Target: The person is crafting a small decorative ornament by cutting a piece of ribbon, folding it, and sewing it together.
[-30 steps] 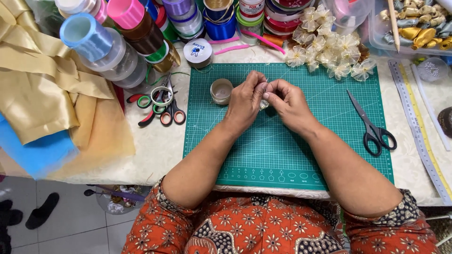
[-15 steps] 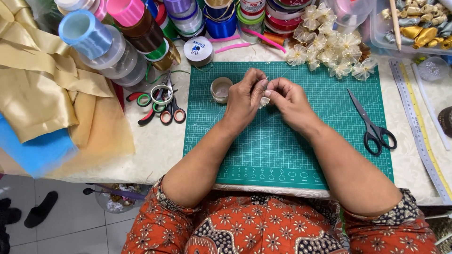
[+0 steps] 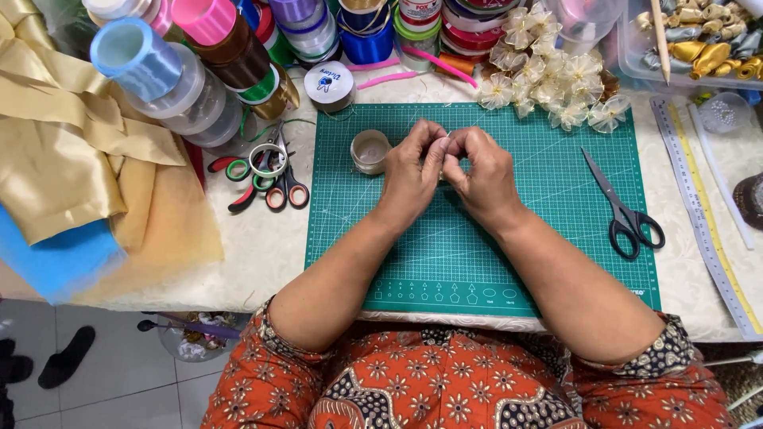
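Observation:
My left hand (image 3: pixel 413 168) and my right hand (image 3: pixel 481 171) meet fingertip to fingertip above the upper middle of the green cutting mat (image 3: pixel 556 270). Together they pinch a small pale ribbon piece (image 3: pixel 442 165), almost wholly hidden by the fingers. A small roll of sheer beige ribbon (image 3: pixel 370 151) stands on the mat just left of my left hand. Several finished sheer ribbon flowers (image 3: pixel 548 79) lie in a heap at the mat's far right corner.
Black scissors (image 3: pixel 625 210) lie on the mat's right side, with a long ruler (image 3: pixel 707 230) beyond. Several coloured-handled scissors (image 3: pixel 266 173) lie left of the mat. Ribbon spools (image 3: pixel 199 71) crowd the far edge. Gold fabric (image 3: pixel 63 159) covers the left; a clear bin (image 3: pixel 699 40) sits top right.
My fingers have closed tighter over the pale ribbon piece, which showed more between them before. Both hands stay in the same spot over the mat.

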